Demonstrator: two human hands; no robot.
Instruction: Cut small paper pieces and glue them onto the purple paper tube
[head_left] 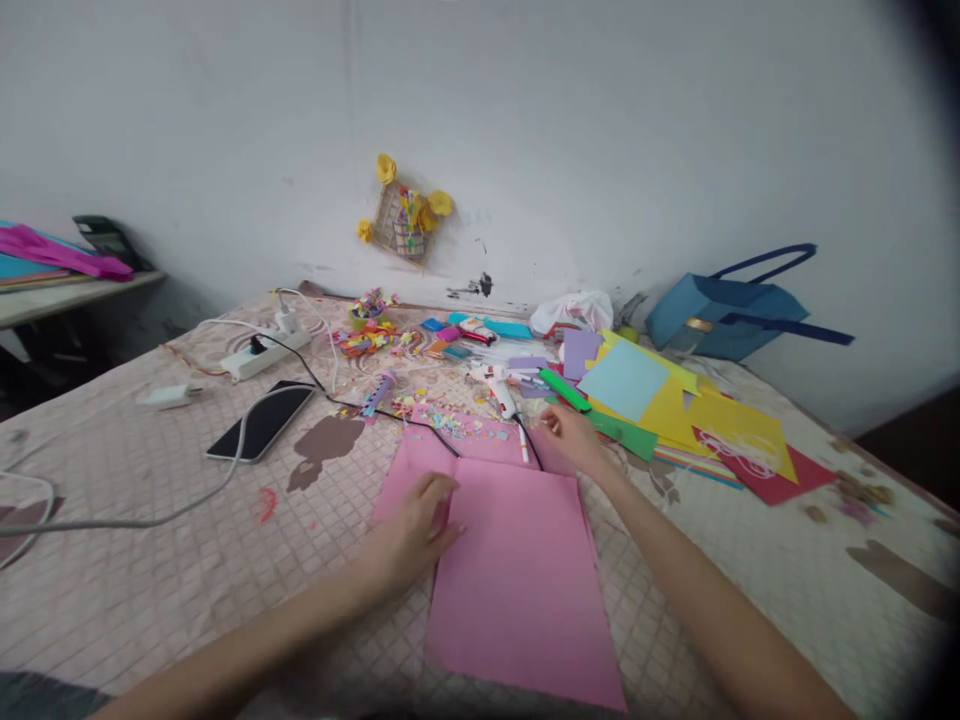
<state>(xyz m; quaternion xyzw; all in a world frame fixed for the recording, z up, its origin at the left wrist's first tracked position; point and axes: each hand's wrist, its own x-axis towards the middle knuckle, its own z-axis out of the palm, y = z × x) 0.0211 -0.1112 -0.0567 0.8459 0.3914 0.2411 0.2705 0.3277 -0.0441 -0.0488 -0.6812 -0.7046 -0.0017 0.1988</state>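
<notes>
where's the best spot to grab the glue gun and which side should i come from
Probably the handle, from the near side with the right hand: the glue gun lies with its handle angled toward the person, and that hand is close by. The black cord leaves the handle's near end, so grip above it.

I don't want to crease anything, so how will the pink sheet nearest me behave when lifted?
The pink sheet will probably feel light, since its edges look thin. It may sag if held by one corner, being broad, though it lies flat, hinting at stiffness. The black cord meets its far edge, seemingly passing beneath, so it might catch.
</notes>
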